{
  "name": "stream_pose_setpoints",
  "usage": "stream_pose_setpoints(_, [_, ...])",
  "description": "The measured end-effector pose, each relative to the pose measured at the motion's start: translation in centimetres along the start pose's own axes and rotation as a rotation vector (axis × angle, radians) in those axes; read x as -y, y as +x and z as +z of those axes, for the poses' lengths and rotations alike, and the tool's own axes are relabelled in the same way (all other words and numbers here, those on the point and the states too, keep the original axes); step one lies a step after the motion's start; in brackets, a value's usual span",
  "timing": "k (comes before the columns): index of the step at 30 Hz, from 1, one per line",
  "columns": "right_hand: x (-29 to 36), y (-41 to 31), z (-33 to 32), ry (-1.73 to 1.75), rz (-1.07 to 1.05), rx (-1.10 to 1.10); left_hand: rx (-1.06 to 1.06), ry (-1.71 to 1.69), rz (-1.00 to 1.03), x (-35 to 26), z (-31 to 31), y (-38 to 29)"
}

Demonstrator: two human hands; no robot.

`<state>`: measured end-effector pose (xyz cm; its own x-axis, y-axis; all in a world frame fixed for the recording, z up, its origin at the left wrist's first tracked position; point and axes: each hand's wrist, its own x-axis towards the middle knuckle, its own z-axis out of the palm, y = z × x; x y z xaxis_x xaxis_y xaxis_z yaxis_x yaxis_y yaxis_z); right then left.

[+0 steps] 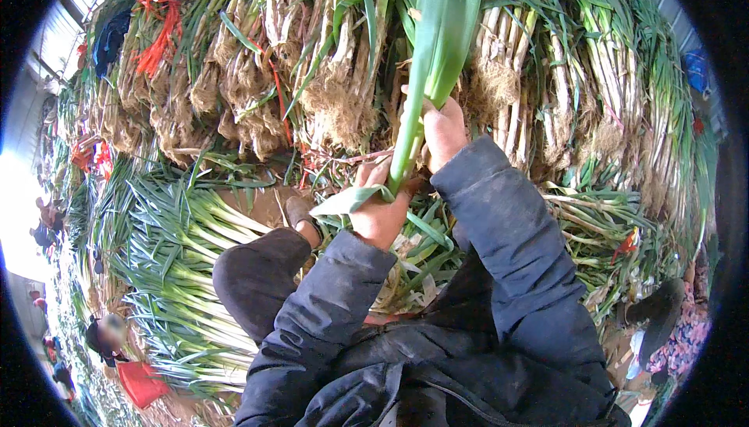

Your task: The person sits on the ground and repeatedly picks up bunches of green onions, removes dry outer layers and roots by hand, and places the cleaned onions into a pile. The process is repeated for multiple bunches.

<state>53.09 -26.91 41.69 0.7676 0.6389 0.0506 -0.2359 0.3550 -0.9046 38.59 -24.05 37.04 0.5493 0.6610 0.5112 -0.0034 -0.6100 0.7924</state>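
A large green onion, likely a leek or Welsh onion, stands upright before me, its broad leaves reaching past the top edge. My right hand grips it where the leaves fan out from the stem. Lower down, my left hand is closed around the stem, and a folded leaf hangs over its fingers. Both palms and the onion's lower end are hidden. Below my hands, between my legs, lies a heap of stripped leaves and peelings.
Stacked bundles of rooted onions form a wall ahead. Cleaned onions lie in rows at my left. Loose onions lie at my right. Red ties hang on the stack. Another person is at far left near a red object.
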Motion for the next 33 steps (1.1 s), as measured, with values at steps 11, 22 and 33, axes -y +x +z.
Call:
stream_pose_setpoints(11, [2.4,-1.1,-0.3,0.047,0.085,0.257,0.169,-0.553,-0.402,1.3,-1.9,1.2])
stream_pose_setpoints(22, [2.3,-0.9,-1.2,-0.122,0.093,0.351,0.227,-0.719,-0.534,1.2,-3.8,1.8])
stream_pose_setpoints(33, [2.2,-0.9,-1.3,-0.093,0.157,0.283,0.208,-0.694,-0.458,2.1,-3.6,1.6])
